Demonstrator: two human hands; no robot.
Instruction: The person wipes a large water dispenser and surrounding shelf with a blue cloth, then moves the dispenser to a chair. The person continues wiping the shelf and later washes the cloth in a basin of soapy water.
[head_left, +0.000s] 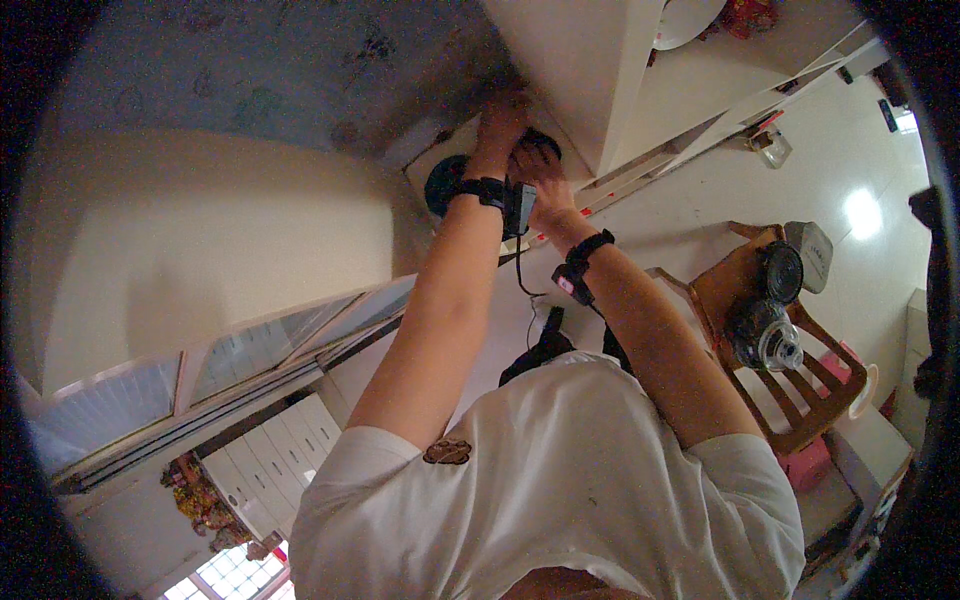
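Note:
My left hand (504, 124) reaches deep into a shadowed niche, its fingers blurred and dark. Just below and to the right, my right hand (541, 172) is bent over, at or against a dark round object (546, 142); whether it grips that object is unclear. Left of my left wrist stands another dark, greenish round item (444, 184), partly covered by the wrist. Both objects are on a pale shelf surface (424, 163). Black straps circle both wrists. A grey box-like device (523, 208) with a hanging black cable (519, 262) sits beside my left wrist.
White cabinet panel (577, 67) bounds the niche on the right, a cream panel (225, 225) on the left. A wooden chair (750, 300) at right carries dark containers and a clear plastic one (780, 345). A glass container (771, 146) stands farther off.

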